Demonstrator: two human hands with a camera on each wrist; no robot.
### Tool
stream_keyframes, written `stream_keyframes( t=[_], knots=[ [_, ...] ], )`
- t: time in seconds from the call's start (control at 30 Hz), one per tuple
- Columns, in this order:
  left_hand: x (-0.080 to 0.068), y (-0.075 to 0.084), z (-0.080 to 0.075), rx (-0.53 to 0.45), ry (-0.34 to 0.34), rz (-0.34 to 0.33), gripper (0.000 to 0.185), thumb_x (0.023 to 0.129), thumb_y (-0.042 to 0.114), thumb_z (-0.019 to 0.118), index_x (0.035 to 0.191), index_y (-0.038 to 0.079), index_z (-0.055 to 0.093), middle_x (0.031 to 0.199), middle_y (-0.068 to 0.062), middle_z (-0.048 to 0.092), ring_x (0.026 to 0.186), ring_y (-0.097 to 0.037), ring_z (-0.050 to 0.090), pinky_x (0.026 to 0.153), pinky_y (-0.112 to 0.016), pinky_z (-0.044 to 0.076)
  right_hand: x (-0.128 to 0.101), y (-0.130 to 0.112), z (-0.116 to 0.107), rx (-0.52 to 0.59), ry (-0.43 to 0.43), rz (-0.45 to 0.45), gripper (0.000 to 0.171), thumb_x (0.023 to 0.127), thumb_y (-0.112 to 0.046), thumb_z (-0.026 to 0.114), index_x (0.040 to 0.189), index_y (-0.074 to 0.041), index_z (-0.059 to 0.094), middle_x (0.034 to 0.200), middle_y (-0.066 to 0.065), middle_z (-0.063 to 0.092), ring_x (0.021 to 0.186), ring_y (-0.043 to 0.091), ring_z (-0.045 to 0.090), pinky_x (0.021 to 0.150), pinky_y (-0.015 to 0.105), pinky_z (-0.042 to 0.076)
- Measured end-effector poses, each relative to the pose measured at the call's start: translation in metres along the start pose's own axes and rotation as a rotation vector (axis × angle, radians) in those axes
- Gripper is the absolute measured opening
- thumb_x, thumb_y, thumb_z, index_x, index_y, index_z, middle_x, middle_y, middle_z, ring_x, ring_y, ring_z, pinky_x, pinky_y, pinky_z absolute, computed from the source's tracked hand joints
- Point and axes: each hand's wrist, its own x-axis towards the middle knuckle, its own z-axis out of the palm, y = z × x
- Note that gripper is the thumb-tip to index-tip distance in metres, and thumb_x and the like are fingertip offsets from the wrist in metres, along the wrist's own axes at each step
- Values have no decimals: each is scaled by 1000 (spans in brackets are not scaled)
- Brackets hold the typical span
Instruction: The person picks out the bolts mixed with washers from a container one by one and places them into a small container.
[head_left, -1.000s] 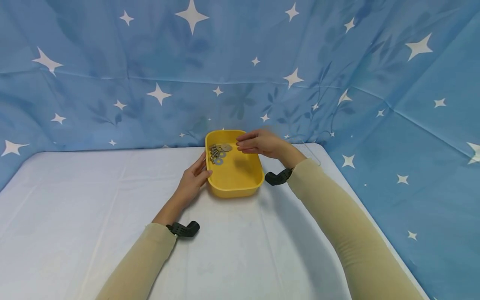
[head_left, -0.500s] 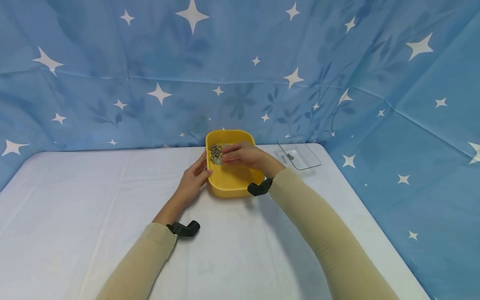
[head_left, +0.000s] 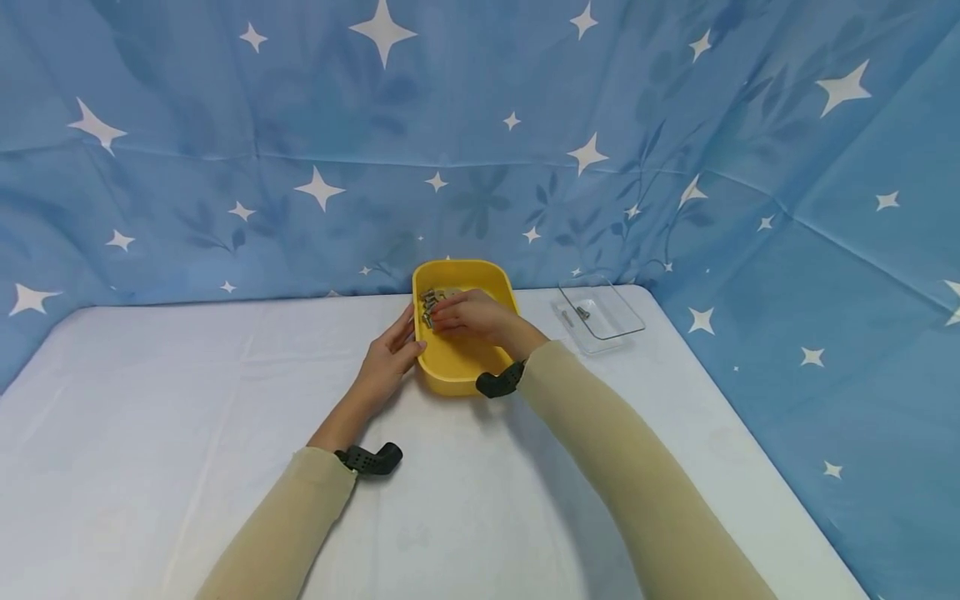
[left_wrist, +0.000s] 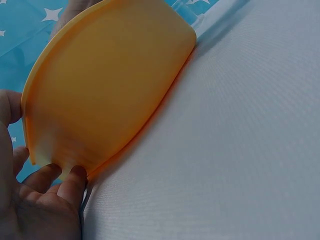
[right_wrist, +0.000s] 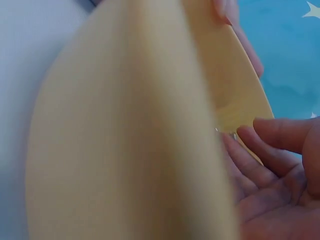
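I see a white table [head_left: 187, 467] walled by blue starry cloth [head_left: 225, 167]. On it the yellow tray [head_left: 459, 372] is steadied by my left hand [head_left: 388, 358]; right hand [head_left: 468, 315] reaches inside over bolts [head_left: 429, 298], grip unclear. Clear box [head_left: 600, 312] lies right of the tray.

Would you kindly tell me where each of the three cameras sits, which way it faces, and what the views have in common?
Head: worn on the head, looking forward and down over the white table at the yellow tray, the clear tray and the blue star curtain; both sleeved arms, left hand and right hand show.
Left wrist: low beside the table, facing the yellow tray's outer wall; the left hand's fingers touch it.
Right wrist: very close, facing the tray's blurred rim; the right palm shows.
Shared: all three show the yellow tray.
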Motion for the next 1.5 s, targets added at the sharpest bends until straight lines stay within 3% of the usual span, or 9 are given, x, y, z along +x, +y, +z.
stream_keyframes(
  t=[0.6,0.83,1.17,1.5],
  knots=[
    [-2,1,1,-6,-9,3,69,102,26,55,160,41,21,168,3,28,153,-19,33,121,-45,38,9,12,15,-7,42,27,37,103,-4,51,140,2,57,137,20,63,124,29,64,108,39,52],
    [-1,0,1,-3,-10,11,68,102,25,55,159,43,21,168,5,27,153,-18,33,120,-44,38,13,15,14,-16,42,17,41,98,5,56,140,2,57,137,21,64,121,29,66,108,38,53],
    [-1,0,1,-4,-10,10,68,102,26,55,159,44,22,168,2,28,153,-19,34,119,-44,40,12,15,17,-15,61,28,40,99,1,58,139,0,59,136,18,65,126,27,64,109,35,52],
    [-2,1,2,-4,-9,4,69,102,24,54,159,43,21,168,4,28,152,-19,34,120,-44,39,12,17,16,-16,77,17,34,98,-9,64,132,-1,65,124,14,66,113,24,69,107,35,53]
  ],
)
